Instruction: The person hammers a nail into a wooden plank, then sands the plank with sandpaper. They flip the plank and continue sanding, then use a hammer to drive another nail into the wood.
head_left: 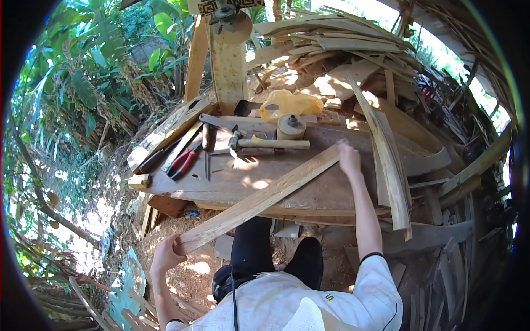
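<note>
A long, flat wooden board [259, 197] slants across the front of the workbench [221, 190], its near left end sticking out past the bench edge. My left hand [167, 255] grips that lower end, thumb on the face of the board. At the far right end, my right hand [348, 157] is closed around the board's tip. Just beyond the board lies a claw hammer [270, 143] with a wooden handle. Red-handled pliers [185, 161] and a screwdriver [206, 146] rest to the left of it.
A round wooden block [291, 127] and a yellow plastic bag [290, 103] sit at the back of the bench. Long planks [389, 160] lean over its right side. Behind stands a wooden post [227, 71] and a heap of slats [353, 41]. Wood scraps [450, 270] lie at lower right.
</note>
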A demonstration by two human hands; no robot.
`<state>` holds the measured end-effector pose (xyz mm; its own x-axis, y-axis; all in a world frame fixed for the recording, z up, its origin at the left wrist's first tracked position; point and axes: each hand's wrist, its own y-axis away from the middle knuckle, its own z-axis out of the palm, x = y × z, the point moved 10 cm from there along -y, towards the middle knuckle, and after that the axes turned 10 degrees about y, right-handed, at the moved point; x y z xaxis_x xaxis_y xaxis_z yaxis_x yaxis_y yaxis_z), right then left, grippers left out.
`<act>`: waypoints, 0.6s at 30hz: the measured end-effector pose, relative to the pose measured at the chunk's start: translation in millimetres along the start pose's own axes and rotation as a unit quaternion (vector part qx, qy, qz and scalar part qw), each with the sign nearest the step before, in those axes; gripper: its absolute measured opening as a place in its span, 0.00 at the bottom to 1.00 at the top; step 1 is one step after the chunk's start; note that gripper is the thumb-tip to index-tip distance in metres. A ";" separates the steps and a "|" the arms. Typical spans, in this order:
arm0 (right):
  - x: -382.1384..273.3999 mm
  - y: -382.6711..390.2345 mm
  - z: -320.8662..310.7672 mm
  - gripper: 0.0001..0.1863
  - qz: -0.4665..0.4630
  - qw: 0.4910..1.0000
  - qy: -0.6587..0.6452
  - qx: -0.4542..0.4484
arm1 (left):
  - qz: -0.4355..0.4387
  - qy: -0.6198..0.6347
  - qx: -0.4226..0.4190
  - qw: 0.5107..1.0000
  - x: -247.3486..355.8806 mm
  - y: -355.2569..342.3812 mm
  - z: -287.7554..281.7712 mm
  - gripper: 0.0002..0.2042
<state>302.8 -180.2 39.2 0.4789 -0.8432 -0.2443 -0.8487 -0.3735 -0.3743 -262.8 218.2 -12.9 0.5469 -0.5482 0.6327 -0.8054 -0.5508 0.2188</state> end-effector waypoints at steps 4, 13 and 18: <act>-56.2 30.5 5.6 0.12 -0.075 0.996 0.038 0.037 | 0.004 -0.012 0.000 1.000 19.3 -7.7 1.7 0.33; -93.8 103.6 -20.2 0.20 -0.173 0.974 -0.115 -0.086 | 0.150 0.001 0.090 0.985 56.8 -37.3 -10.3 0.38; -36.6 116.0 -55.9 0.27 -0.012 0.984 -0.073 0.163 | 0.194 0.001 0.160 0.968 82.8 -50.4 8.6 0.43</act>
<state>174.3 -214.2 54.8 0.5447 -0.7626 -0.3489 -0.7314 -0.2283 -0.6426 -175.0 195.1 22.1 0.2180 -0.7520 0.6221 -0.8375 -0.4714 -0.2764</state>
